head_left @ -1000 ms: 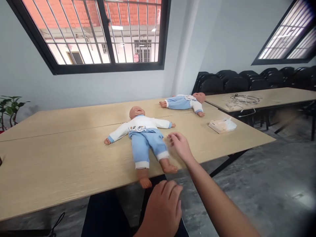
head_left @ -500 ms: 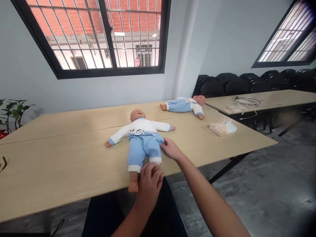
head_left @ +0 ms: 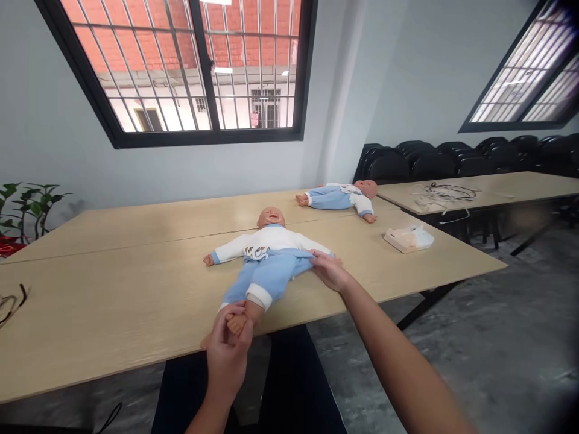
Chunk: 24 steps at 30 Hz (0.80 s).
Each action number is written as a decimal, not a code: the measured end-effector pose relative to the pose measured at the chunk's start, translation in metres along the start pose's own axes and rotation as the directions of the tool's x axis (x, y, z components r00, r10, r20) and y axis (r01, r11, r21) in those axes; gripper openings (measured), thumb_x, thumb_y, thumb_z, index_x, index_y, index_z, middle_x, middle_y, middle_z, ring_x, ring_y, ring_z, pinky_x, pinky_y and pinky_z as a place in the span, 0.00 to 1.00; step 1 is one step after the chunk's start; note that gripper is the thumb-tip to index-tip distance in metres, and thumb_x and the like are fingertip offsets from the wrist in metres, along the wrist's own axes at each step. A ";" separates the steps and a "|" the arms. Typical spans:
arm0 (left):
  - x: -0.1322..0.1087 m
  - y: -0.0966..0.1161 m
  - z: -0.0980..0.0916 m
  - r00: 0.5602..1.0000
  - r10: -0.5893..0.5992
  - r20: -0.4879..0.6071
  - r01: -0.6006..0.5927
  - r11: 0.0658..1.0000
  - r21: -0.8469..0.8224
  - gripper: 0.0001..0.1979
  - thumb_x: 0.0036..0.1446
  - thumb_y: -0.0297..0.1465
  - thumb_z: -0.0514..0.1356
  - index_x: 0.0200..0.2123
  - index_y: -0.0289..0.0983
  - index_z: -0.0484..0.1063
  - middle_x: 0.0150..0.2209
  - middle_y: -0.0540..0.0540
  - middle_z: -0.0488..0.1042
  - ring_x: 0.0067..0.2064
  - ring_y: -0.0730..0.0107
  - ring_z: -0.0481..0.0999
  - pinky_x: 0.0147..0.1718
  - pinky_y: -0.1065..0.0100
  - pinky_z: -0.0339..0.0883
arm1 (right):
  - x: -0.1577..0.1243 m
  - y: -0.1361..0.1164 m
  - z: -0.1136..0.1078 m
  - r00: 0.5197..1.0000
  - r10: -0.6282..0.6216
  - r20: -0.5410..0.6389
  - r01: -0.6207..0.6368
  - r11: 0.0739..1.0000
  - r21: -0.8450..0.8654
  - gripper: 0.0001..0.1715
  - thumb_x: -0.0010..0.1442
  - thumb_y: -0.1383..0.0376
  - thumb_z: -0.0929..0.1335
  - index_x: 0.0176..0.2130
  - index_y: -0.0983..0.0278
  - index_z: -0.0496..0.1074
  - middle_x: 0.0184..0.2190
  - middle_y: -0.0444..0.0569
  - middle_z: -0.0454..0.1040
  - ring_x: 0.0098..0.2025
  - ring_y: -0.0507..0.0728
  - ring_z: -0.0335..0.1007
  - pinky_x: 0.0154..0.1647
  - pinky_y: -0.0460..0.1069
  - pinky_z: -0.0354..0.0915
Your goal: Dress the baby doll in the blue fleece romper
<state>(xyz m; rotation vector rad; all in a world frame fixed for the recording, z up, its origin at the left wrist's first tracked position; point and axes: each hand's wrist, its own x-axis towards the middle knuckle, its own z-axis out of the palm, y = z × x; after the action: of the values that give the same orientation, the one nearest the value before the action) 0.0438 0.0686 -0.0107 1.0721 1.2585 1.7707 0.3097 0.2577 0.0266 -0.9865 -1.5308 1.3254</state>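
Note:
A baby doll point(head_left: 271, 217) in a white top and blue trousers point(head_left: 275, 271) lies on its back, its feet toward me at the table's front edge. My left hand point(head_left: 228, 343) is closed around one foot of the doll, the leg on the right, which is drawn across toward the left. The other foot is mostly hidden behind that hand. With my right hand point(head_left: 330, 271) I pinch the trousers at the right side of the waist; the cloth is stretched outward toward the fingers, in front of the doll's arm.
A second doll point(head_left: 337, 198) in like clothes lies at the back of the wooden table point(head_left: 113, 301). Nearer the right end sits a tissue box point(head_left: 407, 239). Glasses point(head_left: 13, 301) lie at the left edge. Cables point(head_left: 446, 193) rest on another table; stacked black chairs point(head_left: 407, 163) stand behind.
My left hand has taken the foot and moved left, swinging the leg across. My right hand has pulled the trousers' waist outward to the right. The doll's body has tilted.

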 end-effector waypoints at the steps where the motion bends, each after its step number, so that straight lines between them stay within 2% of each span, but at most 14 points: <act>1: 0.002 0.002 -0.004 0.998 -0.058 -0.022 0.057 0.997 -0.052 0.17 0.57 0.39 0.69 0.46 0.39 0.74 0.54 0.41 0.75 0.55 0.57 0.77 0.54 0.58 0.77 | 0.000 -0.001 0.000 1.000 0.007 0.009 -0.007 0.999 -0.034 0.26 0.54 0.48 0.72 0.43 0.64 0.75 0.46 0.54 0.80 0.49 0.61 0.75 0.54 0.56 0.69; 3: 0.006 0.006 -0.010 0.988 -0.141 -0.063 0.131 0.981 -0.141 0.20 0.55 0.41 0.71 0.47 0.39 0.74 0.53 0.42 0.76 0.53 0.58 0.78 0.51 0.59 0.79 | 0.004 0.000 0.002 1.000 0.012 -0.008 -0.013 0.993 -0.121 0.20 0.52 0.53 0.73 0.40 0.64 0.76 0.41 0.51 0.80 0.45 0.60 0.74 0.52 0.55 0.68; 5: 0.008 0.009 -0.015 0.980 -0.182 -0.086 0.161 0.966 -0.202 0.21 0.53 0.42 0.72 0.46 0.40 0.73 0.52 0.44 0.76 0.52 0.58 0.78 0.50 0.58 0.80 | 0.010 0.005 0.006 0.995 -0.007 -0.102 -0.015 0.978 -0.210 0.17 0.53 0.55 0.72 0.38 0.64 0.75 0.37 0.50 0.79 0.42 0.59 0.72 0.50 0.55 0.68; 9: 0.004 0.012 -0.020 0.977 -0.186 -0.107 0.155 0.955 -0.253 0.22 0.51 0.41 0.73 0.46 0.39 0.73 0.53 0.43 0.75 0.54 0.56 0.77 0.47 0.60 0.81 | 0.026 0.019 0.012 0.923 -0.092 -0.373 -0.039 0.943 -0.329 0.16 0.56 0.56 0.67 0.41 0.64 0.71 0.39 0.53 0.76 0.43 0.61 0.68 0.53 0.57 0.65; 11: 0.001 0.013 -0.018 0.977 -0.185 -0.108 0.152 0.954 -0.257 0.22 0.51 0.40 0.73 0.45 0.38 0.73 0.52 0.42 0.75 0.53 0.57 0.77 0.45 0.62 0.81 | 0.028 0.021 0.014 0.910 -0.115 -0.399 -0.040 0.932 -0.360 0.17 0.57 0.55 0.66 0.41 0.65 0.71 0.40 0.55 0.76 0.43 0.61 0.68 0.54 0.58 0.64; 13: -0.001 0.015 -0.015 0.974 -0.199 -0.106 0.165 0.950 -0.265 0.21 0.52 0.41 0.73 0.45 0.38 0.73 0.52 0.44 0.74 0.51 0.59 0.78 0.44 0.63 0.81 | 0.024 0.017 0.015 0.943 -0.116 -0.311 -0.008 0.929 -0.370 0.19 0.58 0.55 0.67 0.42 0.65 0.73 0.40 0.54 0.78 0.44 0.61 0.69 0.55 0.57 0.65; 16: 0.001 0.021 -0.009 0.964 -0.233 -0.129 0.183 0.932 -0.312 0.20 0.53 0.43 0.71 0.45 0.39 0.74 0.51 0.46 0.74 0.49 0.63 0.77 0.43 0.64 0.81 | 0.008 0.006 0.016 0.993 -0.095 -0.076 0.064 0.936 -0.345 0.19 0.58 0.56 0.68 0.45 0.64 0.77 0.45 0.51 0.80 0.48 0.61 0.73 0.57 0.55 0.67; 18: 0.004 0.027 -0.007 0.956 -0.251 -0.154 0.183 0.916 -0.356 0.20 0.53 0.43 0.71 0.44 0.39 0.75 0.49 0.48 0.73 0.48 0.66 0.77 0.42 0.66 0.81 | -0.002 -0.001 0.016 0.995 -0.067 0.073 0.087 0.945 -0.314 0.19 0.57 0.59 0.69 0.47 0.63 0.79 0.48 0.49 0.81 0.52 0.61 0.74 0.59 0.55 0.67; 20: 0.009 0.032 -0.008 0.949 -0.267 -0.166 0.184 0.900 -0.395 0.19 0.53 0.43 0.72 0.43 0.39 0.77 0.48 0.48 0.73 0.47 0.68 0.76 0.40 0.69 0.81 | -0.008 -0.005 0.015 0.985 -0.043 0.169 0.094 0.947 -0.307 0.20 0.56 0.62 0.70 0.49 0.62 0.79 0.50 0.50 0.80 0.53 0.63 0.74 0.60 0.58 0.67; 22: 0.014 0.036 -0.011 0.943 -0.282 -0.179 0.184 0.887 -0.424 0.18 0.53 0.43 0.72 0.42 0.39 0.77 0.48 0.49 0.72 0.46 0.70 0.76 0.39 0.72 0.81 | -0.010 -0.007 0.015 0.980 -0.034 0.196 0.099 0.937 -0.334 0.20 0.57 0.63 0.70 0.49 0.62 0.79 0.50 0.50 0.80 0.53 0.64 0.74 0.61 0.60 0.66; 24: 0.018 0.040 -0.015 0.936 -0.291 -0.199 0.180 0.880 -0.439 0.18 0.52 0.42 0.73 0.41 0.39 0.78 0.47 0.50 0.73 0.45 0.72 0.76 0.38 0.74 0.81 | -0.009 -0.006 0.014 0.988 -0.044 0.149 0.094 0.931 -0.353 0.18 0.59 0.61 0.70 0.47 0.62 0.79 0.49 0.50 0.80 0.52 0.64 0.73 0.62 0.61 0.64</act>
<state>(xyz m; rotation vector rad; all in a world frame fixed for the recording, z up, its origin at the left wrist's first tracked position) 0.0197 0.0683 0.0286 0.4329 1.0379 1.9101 0.2993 0.2445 0.0308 -1.0682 -1.9449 1.1038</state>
